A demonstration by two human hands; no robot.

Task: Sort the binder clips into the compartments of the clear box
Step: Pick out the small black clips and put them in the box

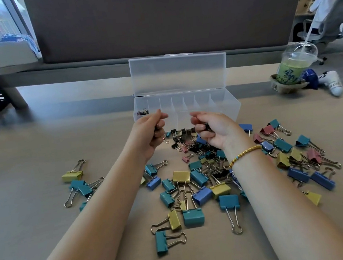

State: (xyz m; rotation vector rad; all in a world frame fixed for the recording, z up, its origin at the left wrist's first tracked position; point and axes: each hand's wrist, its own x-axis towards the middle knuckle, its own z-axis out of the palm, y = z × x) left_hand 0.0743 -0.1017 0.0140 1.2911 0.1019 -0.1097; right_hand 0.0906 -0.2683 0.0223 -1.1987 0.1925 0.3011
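Head view shows the sorting barely begun. The clear box (187, 107) stands open at the far side of the tabletop (32, 153), and only its leftmost compartment holds a few small clips (142, 112); the other compartments look bare. Most binder clips (202, 177) lie scattered on the tabletop, between and beside the forearms. The left hand (152, 131) has its grip curled round small dark clips, and the right hand (212, 130) likewise clamps small black clips, both just before the box.
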